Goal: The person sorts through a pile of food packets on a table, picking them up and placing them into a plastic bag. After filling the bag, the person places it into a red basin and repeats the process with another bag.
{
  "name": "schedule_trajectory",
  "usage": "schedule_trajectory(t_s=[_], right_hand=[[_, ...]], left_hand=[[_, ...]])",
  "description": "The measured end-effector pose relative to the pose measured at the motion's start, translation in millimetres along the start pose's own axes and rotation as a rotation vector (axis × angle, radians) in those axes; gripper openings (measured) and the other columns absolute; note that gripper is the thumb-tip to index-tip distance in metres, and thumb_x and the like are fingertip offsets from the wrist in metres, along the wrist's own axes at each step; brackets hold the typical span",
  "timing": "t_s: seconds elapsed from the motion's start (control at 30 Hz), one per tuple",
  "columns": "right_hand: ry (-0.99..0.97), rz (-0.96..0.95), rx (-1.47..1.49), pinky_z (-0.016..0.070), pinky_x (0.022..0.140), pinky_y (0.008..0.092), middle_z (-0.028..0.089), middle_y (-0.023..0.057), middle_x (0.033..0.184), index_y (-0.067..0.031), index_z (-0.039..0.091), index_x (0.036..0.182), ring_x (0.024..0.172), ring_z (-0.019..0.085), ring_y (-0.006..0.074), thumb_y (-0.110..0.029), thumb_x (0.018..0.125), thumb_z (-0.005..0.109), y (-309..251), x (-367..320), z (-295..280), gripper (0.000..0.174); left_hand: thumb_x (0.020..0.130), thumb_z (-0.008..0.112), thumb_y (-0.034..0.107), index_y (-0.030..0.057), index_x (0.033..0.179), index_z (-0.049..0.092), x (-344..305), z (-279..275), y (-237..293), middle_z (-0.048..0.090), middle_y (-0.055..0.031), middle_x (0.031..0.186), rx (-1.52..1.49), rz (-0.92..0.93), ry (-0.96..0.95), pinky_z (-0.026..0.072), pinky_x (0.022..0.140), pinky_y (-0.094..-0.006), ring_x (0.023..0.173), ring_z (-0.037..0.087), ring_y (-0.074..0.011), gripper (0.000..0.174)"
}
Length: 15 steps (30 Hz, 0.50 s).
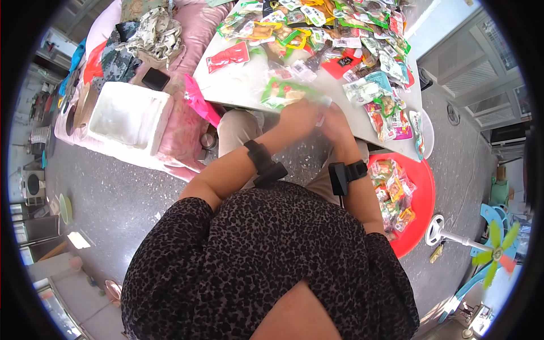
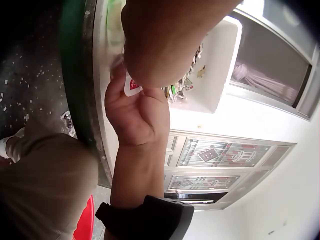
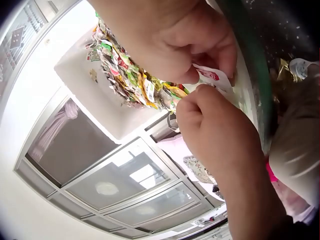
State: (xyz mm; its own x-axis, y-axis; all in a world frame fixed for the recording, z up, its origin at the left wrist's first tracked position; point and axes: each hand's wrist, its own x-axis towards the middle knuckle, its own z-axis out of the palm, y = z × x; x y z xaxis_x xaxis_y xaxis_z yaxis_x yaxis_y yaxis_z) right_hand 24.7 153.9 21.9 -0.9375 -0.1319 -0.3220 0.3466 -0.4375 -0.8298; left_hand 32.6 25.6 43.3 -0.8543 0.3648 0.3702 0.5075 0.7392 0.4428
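Left hand point(image 1: 297, 116) and right hand point(image 1: 335, 122) are held close together at the near edge of the white table point(image 1: 235, 90), where a small red-marked white packet point(image 3: 214, 78) is pinched by both

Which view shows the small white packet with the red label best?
Right wrist: the packet shows pinched between right hand and left hand. Left wrist shows only a corner; head view blurs it.
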Motion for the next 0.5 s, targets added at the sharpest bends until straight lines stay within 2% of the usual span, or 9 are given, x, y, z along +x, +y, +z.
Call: schedule_trajectory(t_s=[0.1, 0.2, 0.3, 0.4, 0.5], right_hand=[[0.032, 0.092, -0.419, 0.0402, 0.04, 0.0221, 0.054, 0.0047, 0.07, -0.0028, 0.049, 0.086, 0.053, 0.051, 0.0113, -0.011, 0.077, 0.046, -4, 3, -9, 0.013], [-0.063, 0.161, -0.665, 0.0316, 0.034, 0.0177, 0.051, 0.0016, 0.061, -0.0048, 0.05, 0.081, 0.042, 0.044, 0.0079, -0.013, 0.075, 0.047, -17, 2, -17, 0.011], [-0.089, 0.129, -0.771, 0.031, 0.034, 0.0187, 0.05, 0.0018, 0.059, -0.0057, 0.05, 0.08, 0.042, 0.044, 0.0086, -0.01, 0.074, 0.046, -18, 5, -10, 0.008], [-0.088, 0.158, -0.54, 0.0317, 0.035, 0.0185, 0.05, 0.0018, 0.06, -0.0064, 0.05, 0.081, 0.043, 0.045, 0.0082, -0.008, 0.074, 0.045, -8, 21, -1, 0.008], [-0.105, 0.201, -0.323, 0.0398, 0.047, 0.0217, 0.053, 0.004, 0.077, -0.0028, 0.047, 0.09, 0.06, 0.05, 0.0103, -0.004, 0.074, 0.042, -18, 11, 15, 0.018]], left_hand=[[0.069, 0.05, 0.016, 0.0056, 0.068, 0.048, -4, -4, 0, 0.049, -0.0115, 0.065, -0.044, 0.004, 0.002, 0.0423, 0.051, -0.0389, 0.06, 0.052, -0.0304, 0.01], [0.069, 0.05, 0.017, 0.0055, 0.069, 0.048, -5, -2, -4, 0.049, -0.0121, 0.066, -0.035, 0.003, -0.022, 0.0421, 0.052, -0.0392, 0.061, 0.052, -0.0306, 0.011], [0.07, 0.049, 0.018, 0.0052, 0.07, 0.048, -5, 2, -6, 0.049, -0.0125, 0.068, -0.042, 0.016, -0.019, 0.042, 0.053, -0.0396, 0.062, 0.052, -0.0308, 0.013], [0.071, 0.049, 0.019, 0.0052, 0.072, 0.049, 0, 5, -10, 0.049, -0.0125, 0.069, -0.029, -0.004, -0.041, 0.042, 0.054, -0.0397, 0.063, 0.052, -0.0306, 0.014], [0.072, 0.047, 0.018, 0.0053, 0.073, 0.05, 3, 4, -12, 0.05, -0.012, 0.07, -0.046, -0.02, -0.085, 0.042, 0.055, -0.0394, 0.065, 0.052, -0.0296, 0.013]])
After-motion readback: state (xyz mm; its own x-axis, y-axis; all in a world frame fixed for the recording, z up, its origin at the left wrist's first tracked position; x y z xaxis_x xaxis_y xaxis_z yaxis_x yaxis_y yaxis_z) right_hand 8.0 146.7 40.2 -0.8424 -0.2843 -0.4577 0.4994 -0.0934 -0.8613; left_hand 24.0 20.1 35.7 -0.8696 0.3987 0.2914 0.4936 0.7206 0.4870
